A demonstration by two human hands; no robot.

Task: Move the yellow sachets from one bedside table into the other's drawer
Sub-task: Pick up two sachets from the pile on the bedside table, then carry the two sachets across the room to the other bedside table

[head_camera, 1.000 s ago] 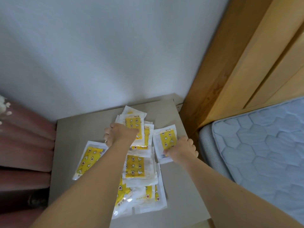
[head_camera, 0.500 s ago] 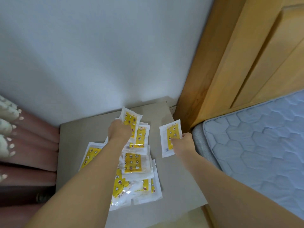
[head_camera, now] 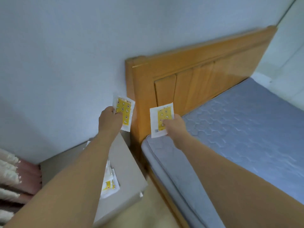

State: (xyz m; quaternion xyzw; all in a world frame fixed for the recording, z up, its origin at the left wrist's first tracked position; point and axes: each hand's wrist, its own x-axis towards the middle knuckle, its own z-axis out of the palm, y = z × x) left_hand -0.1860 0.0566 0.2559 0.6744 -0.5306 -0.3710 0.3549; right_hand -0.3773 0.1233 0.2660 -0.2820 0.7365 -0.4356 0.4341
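My left hand (head_camera: 110, 120) holds one yellow sachet (head_camera: 124, 113) up in the air in front of the wall, above the grey bedside table (head_camera: 130, 173). My right hand (head_camera: 174, 125) pinches another yellow sachet (head_camera: 162, 120) by its lower right, raised in front of the wooden headboard. More sachets (head_camera: 109, 186) lie on the bedside table, mostly hidden under my left forearm. The other bedside table and its drawer are out of view.
A wooden headboard (head_camera: 205, 74) and a bed with a blue-grey quilted mattress (head_camera: 246, 125) fill the right side. A pale wall rises behind. Pink and white curtain folds (head_camera: 14, 176) hang at the lower left.
Both hands have lifted off the table, each with a sachet, and the view has swung up and right toward the bed. The pile stays on the table.
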